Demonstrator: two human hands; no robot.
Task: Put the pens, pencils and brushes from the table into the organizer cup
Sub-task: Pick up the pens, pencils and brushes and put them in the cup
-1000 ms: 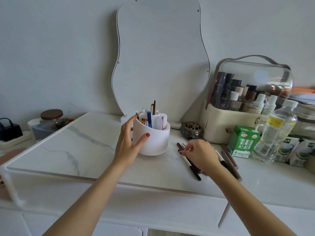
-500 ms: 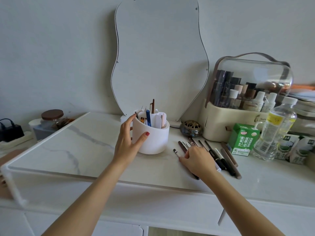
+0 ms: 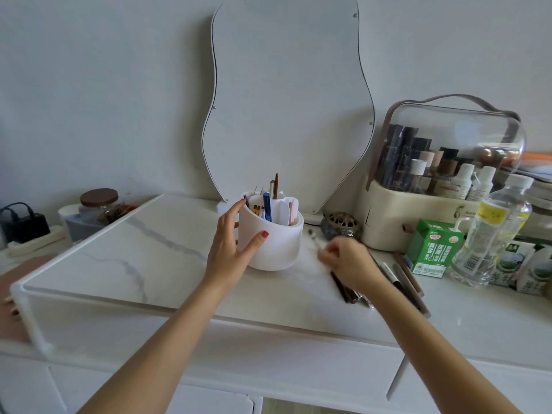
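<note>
Your left hand (image 3: 228, 249) holds the organizer cup (image 3: 276, 249), fingers spread around it. Your right hand (image 3: 345, 259), blurred, pinches a thin white stick (image 3: 313, 239).

White cup (image 3: 277, 249) stands upright, pens (image 3: 403, 280) lying beside.

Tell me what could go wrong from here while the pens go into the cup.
1. The organizer cup, steadied by the left hand, is already crowded; the thin pen the blurred right hand seems to pinch may snag on upright tools.
2. The right wrist hangs over the loose pens; a sweep could roll them off the table or knock the green carton.
</note>
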